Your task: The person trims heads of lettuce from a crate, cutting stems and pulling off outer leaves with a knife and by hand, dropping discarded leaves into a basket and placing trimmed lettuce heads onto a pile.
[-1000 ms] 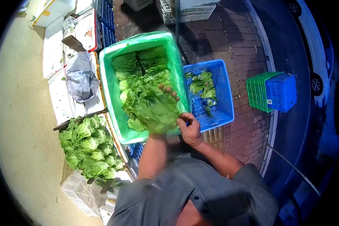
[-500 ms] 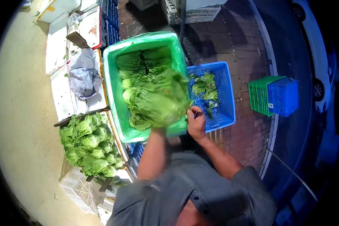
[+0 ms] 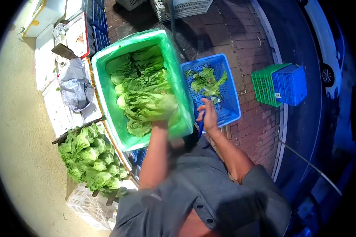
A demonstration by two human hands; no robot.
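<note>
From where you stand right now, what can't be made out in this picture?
Left hand: head view, mostly hidden by the pale-green leafy lettuce.
Slim blue object: head view, partly covered by the right hand; I can't identify it.
Small white tag on the roadside plastic crates: head view, too small to read.
White car: head view, one end cut off by the top edge.

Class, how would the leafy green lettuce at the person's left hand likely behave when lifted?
The leafy green lettuce would probably flop at its edges, since its leaves look thin and ruffled. It might also shed or tear easily: loose green leaves lie in the blue perforated plastic basket.
</note>
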